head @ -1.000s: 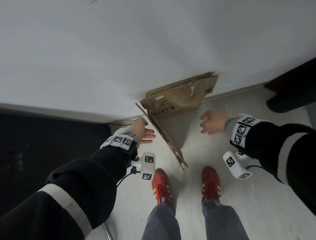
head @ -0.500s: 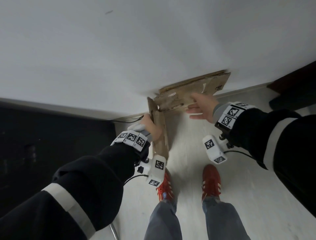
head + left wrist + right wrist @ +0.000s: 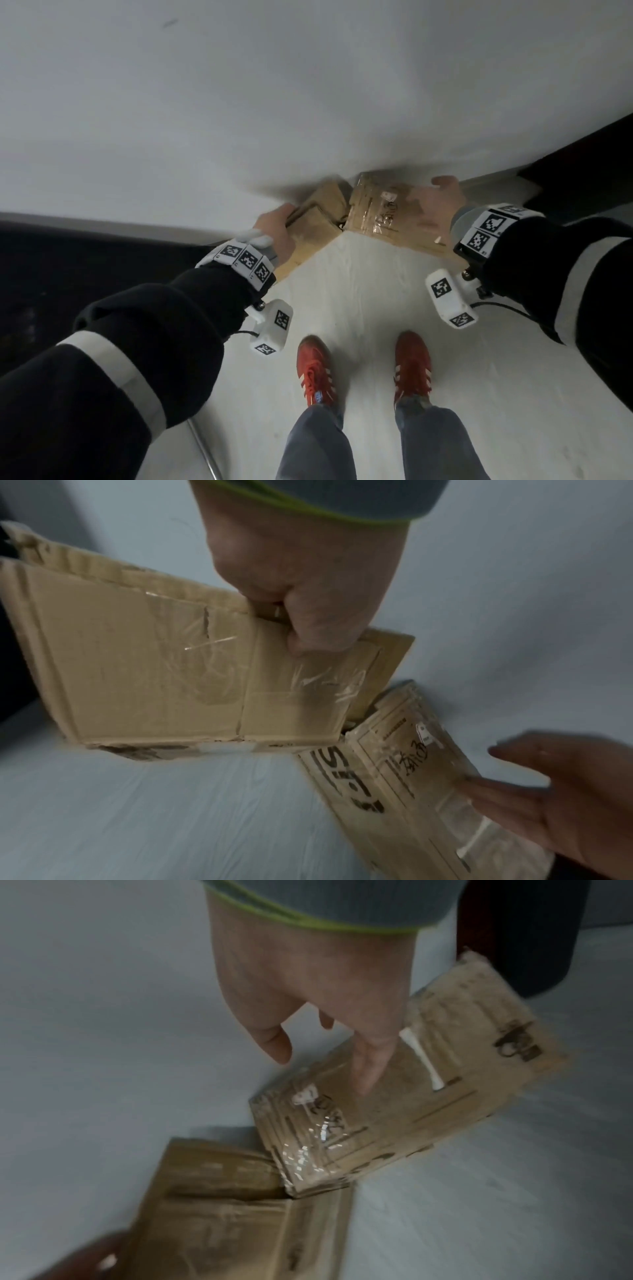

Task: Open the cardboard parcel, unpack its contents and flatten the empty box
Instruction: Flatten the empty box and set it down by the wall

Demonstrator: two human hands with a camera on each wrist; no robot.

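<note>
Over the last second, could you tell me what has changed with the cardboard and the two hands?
The left hand closed on the top edge of the left cardboard piece; the right hand came flat onto the right cardboard piece. The left piece swung toward the wall. The red shoes stayed put.

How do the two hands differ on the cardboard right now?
The left hand grips the top edge of the plain taped cardboard panel, fingers curled round it. The right hand has straight fingers laid against the printed cardboard panel, pinching nothing. Both panels stand on the floor by the wall.
</note>
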